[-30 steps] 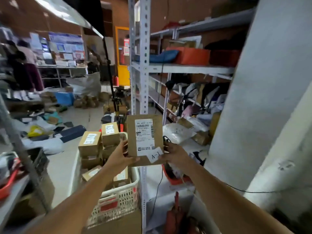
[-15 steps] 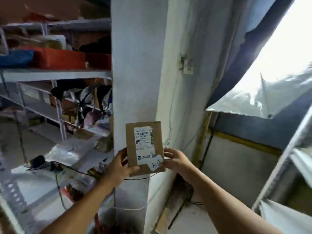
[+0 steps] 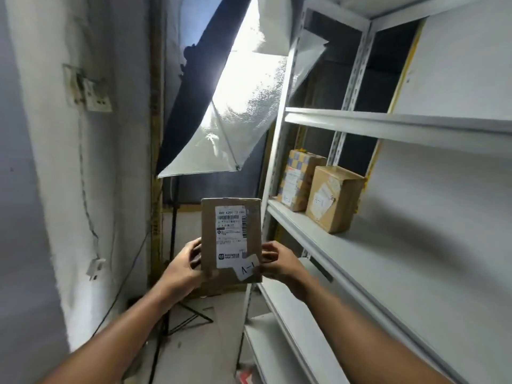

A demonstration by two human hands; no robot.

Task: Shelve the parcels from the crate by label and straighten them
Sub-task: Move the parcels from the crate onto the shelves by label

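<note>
Parcel [image 3: 231, 239] in hand is a flat brown cardboard one, held upright in the air just left of the white shelving unit [image 3: 346, 261] and not yet on any board. Its white shipping label faces the camera, and a small handwritten tag at its lower right corner reads what looks like "A-1", though the writing is small and I would not swear to it. The left hand [image 3: 182, 266] grips the parcel's lower left edge with the fingers curled round behind it; the right hand [image 3: 277, 263] pinches the lower right edge beside the tag. Both hands are thus closed on the same parcel.

On the shelving unit's middle board two parcels already stand: a checkered parcel [image 3: 300, 180] at the far end, and a plain brown parcel [image 3: 333, 199] just beside it, nearer the camera. Both are upright with labels facing out, fairly square to the board's front edge. The brown one bears a handwritten mark too blurred to read.

Judging from this, shelving is under way but early: two are placed, a third is carried and unplaced. The crate is out of view, so how many remain cannot be told. Left for this parcel are setting it on the matching board beside the others and squaring it up.
</note>
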